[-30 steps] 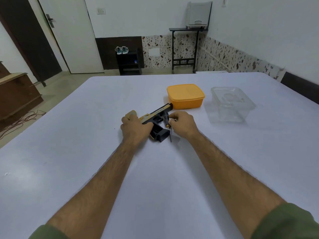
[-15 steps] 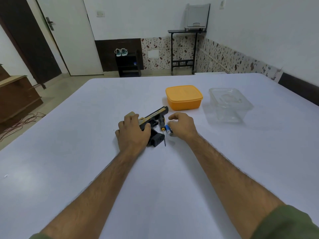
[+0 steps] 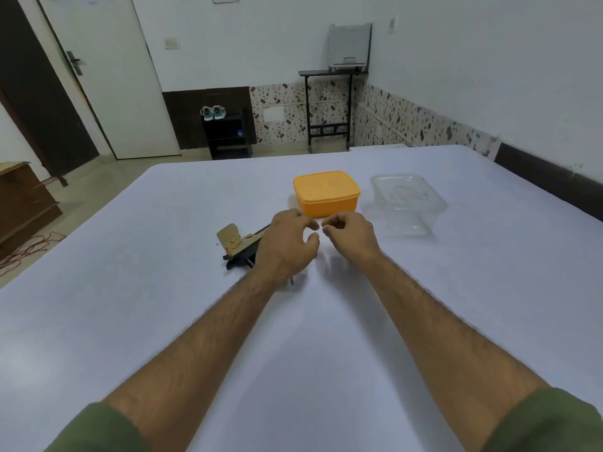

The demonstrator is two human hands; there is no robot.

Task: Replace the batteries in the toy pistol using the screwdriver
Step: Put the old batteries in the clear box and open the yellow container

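The black and tan toy pistol [image 3: 235, 245] lies on its side on the white table [image 3: 326, 337], left of my hands. My left hand [image 3: 287, 244] hovers over its front half, with fingers spread and loosely curled, holding nothing. Only the screwdriver's metal tip [image 3: 292, 282] shows, below my left wrist; the rest is hidden under the hand. My right hand [image 3: 350, 236] floats just right of the left, its fingers curled in against the thumb in a small pinch. The blue battery it touched a moment ago is hidden inside that pinch.
A closed orange box [image 3: 326, 194] stands just beyond my hands. To its right sits a clear plastic container [image 3: 408, 199]. The table's far edge lies behind them, with a shoe rack, a black stand and doors beyond.
My left hand came off the pistol and moved right and up. My right hand lifted from the table by the blue battery, and the two hands now nearly meet before the orange box.
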